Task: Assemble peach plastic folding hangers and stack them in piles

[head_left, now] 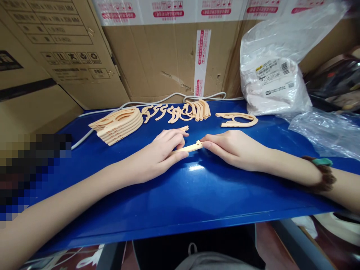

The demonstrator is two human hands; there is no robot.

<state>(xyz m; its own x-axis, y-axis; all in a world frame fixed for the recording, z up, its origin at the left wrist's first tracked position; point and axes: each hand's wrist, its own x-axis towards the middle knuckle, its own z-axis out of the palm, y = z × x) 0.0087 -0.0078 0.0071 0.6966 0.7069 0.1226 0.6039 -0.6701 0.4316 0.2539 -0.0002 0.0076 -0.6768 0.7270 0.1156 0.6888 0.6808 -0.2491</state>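
Held over the middle of the table is a beige plastic hanger part [192,147], long and narrow, with a small knobbed end on the right. My left hand [160,150] is closed on its left portion, thumb along the near side. At the knobbed end, my right hand [234,148] pinches with thumb and fingertips; whether a separate small piece is between them is hidden. Another beige end [184,128] shows just beyond my left fingers. Further back lie several S-shaped hooks [161,111] and a bunch of curved arms [201,109].
A stack of beige hanger frames [120,125] lies at the left on the blue table [180,202]. One folded hanger frame [239,120] is at the right. Behind are cardboard boxes [157,60], a white cable [157,100], a white plastic bag [272,82] and clear film [323,131].
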